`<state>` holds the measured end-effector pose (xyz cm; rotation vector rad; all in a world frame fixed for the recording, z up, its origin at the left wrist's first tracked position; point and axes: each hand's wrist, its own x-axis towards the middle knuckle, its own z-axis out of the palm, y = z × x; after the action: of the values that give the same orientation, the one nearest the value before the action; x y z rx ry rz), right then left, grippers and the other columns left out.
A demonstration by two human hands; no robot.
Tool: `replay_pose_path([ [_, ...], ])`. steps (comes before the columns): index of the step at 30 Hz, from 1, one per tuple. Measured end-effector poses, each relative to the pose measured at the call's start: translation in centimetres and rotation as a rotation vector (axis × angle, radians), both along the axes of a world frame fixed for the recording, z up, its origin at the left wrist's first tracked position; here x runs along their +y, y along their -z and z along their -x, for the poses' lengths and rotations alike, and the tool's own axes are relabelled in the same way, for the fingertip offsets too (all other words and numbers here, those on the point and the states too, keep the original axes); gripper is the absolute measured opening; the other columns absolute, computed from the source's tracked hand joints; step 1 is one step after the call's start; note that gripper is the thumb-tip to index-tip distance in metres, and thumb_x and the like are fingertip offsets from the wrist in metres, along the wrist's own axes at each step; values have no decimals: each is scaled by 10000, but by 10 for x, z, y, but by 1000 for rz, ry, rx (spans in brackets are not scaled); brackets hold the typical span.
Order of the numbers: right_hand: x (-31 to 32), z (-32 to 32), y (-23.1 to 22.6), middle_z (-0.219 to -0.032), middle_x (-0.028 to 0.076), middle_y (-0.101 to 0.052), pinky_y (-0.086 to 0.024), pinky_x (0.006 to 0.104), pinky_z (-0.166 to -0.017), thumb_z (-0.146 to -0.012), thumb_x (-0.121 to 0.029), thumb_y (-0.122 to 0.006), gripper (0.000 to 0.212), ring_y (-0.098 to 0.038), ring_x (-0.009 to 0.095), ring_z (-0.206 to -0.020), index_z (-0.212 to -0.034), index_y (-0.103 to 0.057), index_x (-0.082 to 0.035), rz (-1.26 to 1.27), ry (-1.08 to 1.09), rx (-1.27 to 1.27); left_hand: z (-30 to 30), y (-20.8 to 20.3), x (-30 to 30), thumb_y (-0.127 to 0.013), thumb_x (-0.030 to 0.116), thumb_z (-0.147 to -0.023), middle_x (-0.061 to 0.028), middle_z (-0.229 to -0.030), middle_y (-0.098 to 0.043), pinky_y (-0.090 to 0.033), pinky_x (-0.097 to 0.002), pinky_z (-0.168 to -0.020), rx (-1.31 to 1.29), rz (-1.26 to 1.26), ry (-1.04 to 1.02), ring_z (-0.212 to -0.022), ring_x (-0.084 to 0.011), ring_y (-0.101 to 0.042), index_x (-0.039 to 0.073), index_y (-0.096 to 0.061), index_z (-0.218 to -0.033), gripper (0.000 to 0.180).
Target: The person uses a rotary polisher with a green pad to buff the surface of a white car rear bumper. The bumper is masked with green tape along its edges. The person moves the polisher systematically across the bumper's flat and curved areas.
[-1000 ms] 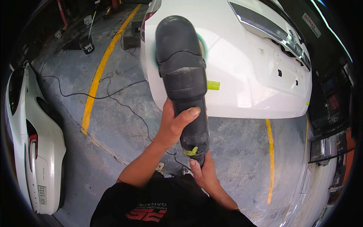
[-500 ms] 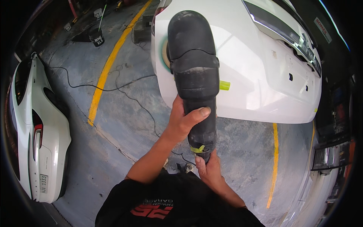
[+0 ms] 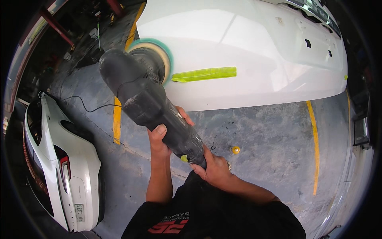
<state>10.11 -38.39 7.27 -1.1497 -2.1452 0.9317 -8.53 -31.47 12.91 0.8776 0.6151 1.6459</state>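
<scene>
Both of my hands hold a black car polisher (image 3: 147, 99), its head angled away to the left. My left hand (image 3: 158, 141) wraps round the middle of its body, thumb on the near side and fingertips showing on the far side. My right hand (image 3: 217, 169) grips the rear end, beside a small scrap of yellow-green tape (image 3: 184, 158). The round pad (image 3: 168, 59), teal-edged with a tan layer, faces the left end of a white car body panel (image 3: 254, 51). Contact between them is hard to tell. A strip of yellow-green tape (image 3: 211, 74) is stuck across the panel.
A white car (image 3: 81, 159) stands on the left. A small yellow-topped container (image 3: 236, 150) is on the grey floor beyond my right hand. Yellow lines (image 3: 313, 147) mark the floor, and a black cable (image 3: 85, 105) lies at the left. Red posts (image 3: 57, 26) rise far left.
The polisher's head has swung left and its pad shows more fully. More of the tape strip is uncovered. The view has shifted, bringing the yellow-topped container into sight. Both hands keep their grip.
</scene>
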Motion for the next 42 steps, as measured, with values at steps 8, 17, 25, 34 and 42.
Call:
replay_pose_path([
  [8,-12,-20,-3,-1027,246,-706,-605,449,-628,-957,-496,-680,798,-741,378,-803,-1481,-415,44,13,-60,-75,-10,26,-27,-684,484,-813,-189,-1073,-601,-584,-498,-887,-92,21,-2,-961,-314,-666,110,-334,-1515,869],
  [17,-49,-105,28,-982,228,-717,-599,435,-640,-914,-527,-718,846,-746,361,-797,-1448,-446,71,2,-76,-151,-84,77,-74,-689,463,-809,-178,-1100,-577,-563,-516,-938,-125,10,57,-990,-330,-648,128,-316,-1536,884],
  [25,-89,-190,95,-856,285,-695,-580,512,-658,-893,-517,-726,793,-714,483,-770,-1339,-446,77,175,145,-15,-168,67,-66,-762,246,-831,-129,-1136,-628,-522,-396,-916,117,56,293,-1048,-234,-644,36,-549,-1278,538],
  [34,-104,-223,98,-921,269,-710,-579,513,-665,-900,-488,-716,771,-713,488,-760,-1326,-441,92,201,241,30,-210,53,-63,-737,200,-857,-124,-1127,-658,-545,-392,-909,64,114,294,-1033,-224,-665,25,-575,-1252,462],
  [42,-93,-206,67,-877,269,-708,-580,498,-638,-889,-472,-741,766,-718,463,-737,-1351,-469,75,105,276,-24,-193,50,-54,-749,236,-853,-123,-1115,-638,-536,-398,-911,56,62,314,-1026,-234,-654,10,-553,-1254,500],
])
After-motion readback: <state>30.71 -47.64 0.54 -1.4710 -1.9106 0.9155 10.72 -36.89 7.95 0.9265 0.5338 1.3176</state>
